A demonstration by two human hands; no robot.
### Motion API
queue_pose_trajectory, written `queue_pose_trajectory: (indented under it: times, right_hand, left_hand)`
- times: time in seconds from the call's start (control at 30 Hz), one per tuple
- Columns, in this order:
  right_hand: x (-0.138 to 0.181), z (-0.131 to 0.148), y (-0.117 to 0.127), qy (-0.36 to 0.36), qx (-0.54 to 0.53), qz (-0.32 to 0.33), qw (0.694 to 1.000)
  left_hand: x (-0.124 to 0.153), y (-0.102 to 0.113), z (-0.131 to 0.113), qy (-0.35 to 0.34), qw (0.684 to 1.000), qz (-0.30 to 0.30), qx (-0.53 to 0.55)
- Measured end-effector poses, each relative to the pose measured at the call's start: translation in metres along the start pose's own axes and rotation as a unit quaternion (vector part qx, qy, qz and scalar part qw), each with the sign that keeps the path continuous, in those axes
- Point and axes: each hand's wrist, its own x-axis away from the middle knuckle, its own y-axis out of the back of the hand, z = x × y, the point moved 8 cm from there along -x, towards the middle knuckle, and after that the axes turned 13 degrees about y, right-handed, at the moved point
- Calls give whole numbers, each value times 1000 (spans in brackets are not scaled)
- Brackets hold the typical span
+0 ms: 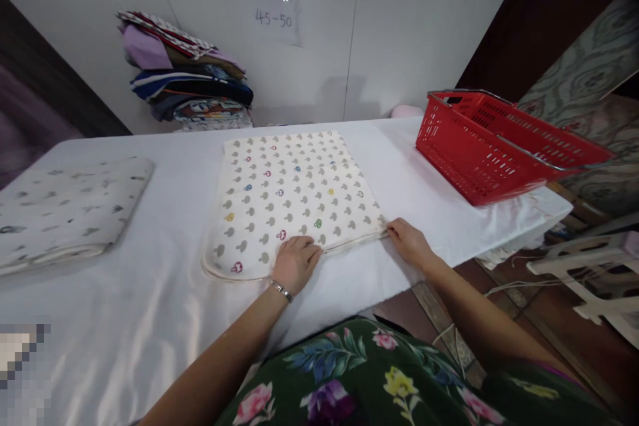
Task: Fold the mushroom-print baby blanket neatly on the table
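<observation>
A folded cream cloth (294, 196) with a grey mushroom print, a few mushrooms in colour, lies flat in front of me on the white-covered table (170, 226). My left hand (295, 263), with a bracelet at its wrist, rests palm down on the cloth's near edge, fingers laid flat and close together. At the near right corner, my right hand (408, 241) pinches the cloth's edge between thumb and fingers. The layers show along the near edge and the rounded left corner.
Another folded cream cloth (74, 206) lies at the left. A red basket (479, 146) stands at the table's right end. Behind, a stack of folded clothes (194, 86) rises against the wall. A white plastic stool (594, 273) and cables are on the floor at right.
</observation>
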Motion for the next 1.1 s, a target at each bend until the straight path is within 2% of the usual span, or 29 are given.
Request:
queue_pose_trajectory:
  times: [0.17,0.3,0.37,0.53,0.73,0.87,1.1]
  right_hand:
    - [0,2,-1,11,16,8,1000]
    - [-6,-8,6,-45,2,-20,999]
    - [-9,-13,7,-72,8,-12,997]
    - [-14,-11,0,-67,20,29,997]
    - [-10,-6,-6,-91,18,17,996]
    - [-13,-4,-5,-80,-34,-26,996]
    - [-8,-33,-6,-164,-179,-74,967]
  left_hand:
    - [1,0,-1,-1,1000,3,-4]
    - [1,-1,-1,0,1000,9,-11]
    - [1,-2,-1,-1,1000,10,-12]
    - [1,-3,0,1,1000,4,-10]
    - [4,-2,-3,-20,1000,9,-20]
    - [5,-2,-5,-21,999,18,-35]
    - [4,-2,-5,-19,999,17,-31]
